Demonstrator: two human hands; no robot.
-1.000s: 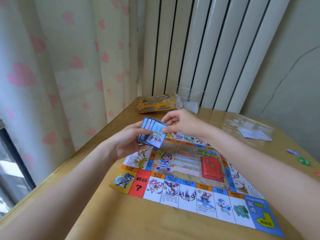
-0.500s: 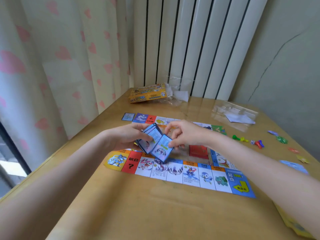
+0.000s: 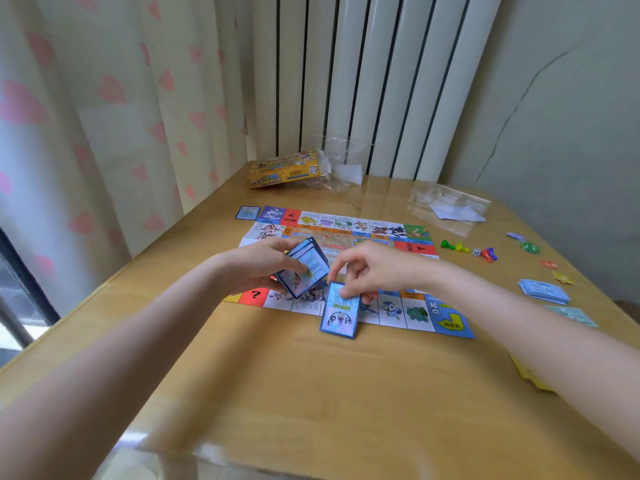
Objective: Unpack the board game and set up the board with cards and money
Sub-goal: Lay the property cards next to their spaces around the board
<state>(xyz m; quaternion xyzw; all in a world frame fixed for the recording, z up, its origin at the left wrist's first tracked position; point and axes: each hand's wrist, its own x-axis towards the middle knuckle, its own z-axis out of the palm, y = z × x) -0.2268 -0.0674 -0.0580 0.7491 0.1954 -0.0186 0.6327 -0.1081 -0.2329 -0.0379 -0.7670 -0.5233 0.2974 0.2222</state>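
Note:
The colourful game board lies flat on the wooden table. My left hand grips a stack of blue cards just above the board's near-left part. My right hand pinches the top of a single blue card, which lies at the board's near edge, partly over a square and partly on the table. Another blue card lies beside the board's far left corner. A pile of pale blue paper money lies to the right of the board.
The yellow game box and clear plastic wrap sit at the far edge by the radiator. A clear bag, coloured pawns and a die lie at the right, with small coloured tokens beyond. A curtain hangs at the left.
My right hand drew one card off the stack and brought it down to the board's near edge. The view tilted down and both hands moved nearer the front of the board.

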